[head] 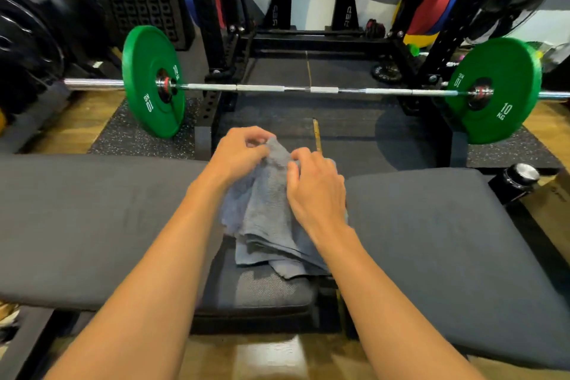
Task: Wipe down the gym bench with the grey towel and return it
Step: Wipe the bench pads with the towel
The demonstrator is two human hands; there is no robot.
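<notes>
The grey towel (268,225) hangs bunched between my two hands, above the gap in the dark grey gym bench (92,219). My left hand (239,154) pinches the towel's top corner. My right hand (314,185) grips the upper edge beside it. The towel's lower folds rest on the small mesh-covered middle pad (265,290). The bench's long pad stretches left and its other pad (447,241) lies to the right.
A barbell (308,90) with green 10 kg plates (152,80) lies across the floor beyond the bench, in front of a black rack (216,9). A black bottle (515,182) stands at the bench's right end. Black plates are stacked far left.
</notes>
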